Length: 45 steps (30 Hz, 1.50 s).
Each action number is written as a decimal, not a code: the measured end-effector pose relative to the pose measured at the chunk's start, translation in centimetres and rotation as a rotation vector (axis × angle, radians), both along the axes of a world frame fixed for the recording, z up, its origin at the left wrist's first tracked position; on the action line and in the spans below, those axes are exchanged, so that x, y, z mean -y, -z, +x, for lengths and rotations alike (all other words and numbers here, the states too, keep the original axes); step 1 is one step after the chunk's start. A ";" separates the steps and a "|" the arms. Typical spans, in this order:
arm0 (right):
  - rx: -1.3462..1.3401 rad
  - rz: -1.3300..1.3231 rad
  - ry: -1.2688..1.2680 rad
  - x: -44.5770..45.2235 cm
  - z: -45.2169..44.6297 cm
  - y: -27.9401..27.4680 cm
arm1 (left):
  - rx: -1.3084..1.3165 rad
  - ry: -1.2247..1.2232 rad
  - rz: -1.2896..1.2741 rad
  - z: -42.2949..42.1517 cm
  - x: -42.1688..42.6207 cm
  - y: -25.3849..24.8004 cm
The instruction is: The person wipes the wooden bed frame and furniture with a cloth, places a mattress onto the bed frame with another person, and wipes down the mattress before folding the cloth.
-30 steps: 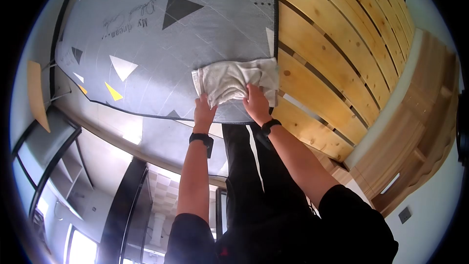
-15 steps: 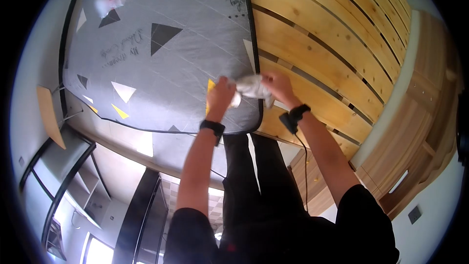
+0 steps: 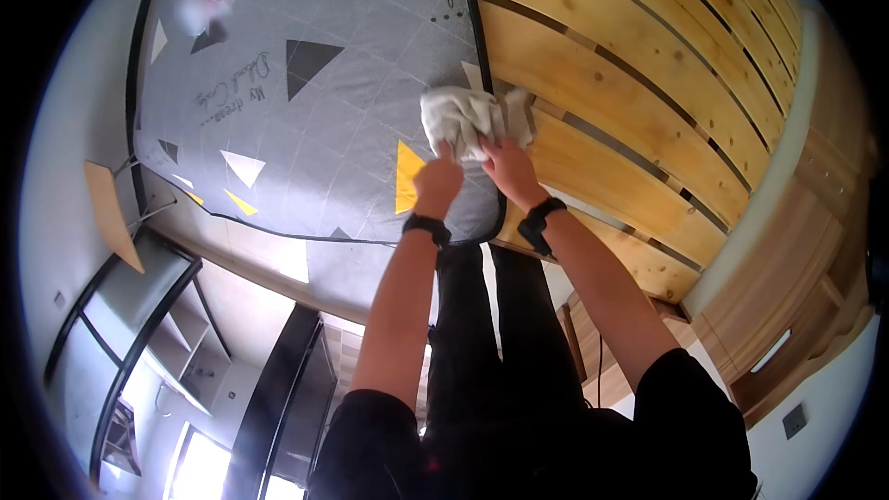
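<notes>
"Where's the cloth (image 3: 458,118)?"

"Across the right edge of the grey mattress (image 3: 343,148), rumpled, its right part blurred over the wooden slats (image 3: 593,97). I can't tell whether that part touches the wood."

"And the hands?"

"Both at its near side. The left hand (image 3: 439,182) has its fingers curled in narrow, a fingertip against the cloth; whether they pinch it, I can't tell. The right hand (image 3: 512,169) is just beside, fingers slightly apart and reaching onto the cloth. I can't make out its grip either."

"Anything on the wrists?"

"A black band on each, the left one (image 3: 427,228) and the right one (image 3: 540,225)."

"What's around them?"

"A yellow triangle (image 3: 407,181) printed on the mattress, just left of the left hand. Well away, toward the far left, sits a pale blurred bundle (image 3: 205,7). Off to the right, past the slats, there's wood-grain furniture (image 3: 787,287), and a dark socket (image 3: 795,421) on the wall."
</notes>
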State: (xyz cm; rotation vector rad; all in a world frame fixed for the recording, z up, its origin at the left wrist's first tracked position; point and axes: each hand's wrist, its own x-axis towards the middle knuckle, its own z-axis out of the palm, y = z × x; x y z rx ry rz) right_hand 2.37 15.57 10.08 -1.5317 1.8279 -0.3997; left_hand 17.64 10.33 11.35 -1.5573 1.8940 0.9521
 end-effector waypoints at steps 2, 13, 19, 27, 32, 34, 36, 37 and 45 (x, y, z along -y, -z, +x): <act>0.003 0.074 -0.040 -3.8 0.4 -0.4 | 0.003 0.045 0.068 0.7 -4.3 -1.1; 0.313 0.386 -0.037 -7.8 1.6 -4.8 | -0.313 -0.299 0.192 6.3 -13.8 -5.2; 0.435 0.356 -0.095 -4.5 4.1 -11.1 | -0.575 -0.770 0.018 9.6 -12.5 -11.7; 0.561 0.361 -0.229 -2.0 12.8 -16.0 | -1.140 -0.818 -0.004 16.3 -7.0 -29.0; 1.192 0.644 -0.060 1.7 21.9 -24.7 | -1.314 -0.983 -0.028 24.9 -8.9 -31.5; 1.346 0.687 0.014 2.1 26.8 -27.7 | -1.263 -1.021 -0.218 28.4 -10.5 -32.2; 1.508 0.650 0.077 2.0 33.0 -29.8 | -1.100 -0.977 -0.569 34.1 -11.8 -33.5; 1.491 0.658 0.050 1.7 35.9 -30.7 | -1.109 -0.996 -0.591 37.1 -12.4 -34.2; 1.420 0.836 -0.247 -1.0 55.4 -36.3 | -0.890 -1.220 -0.909 57.0 -19.4 -38.1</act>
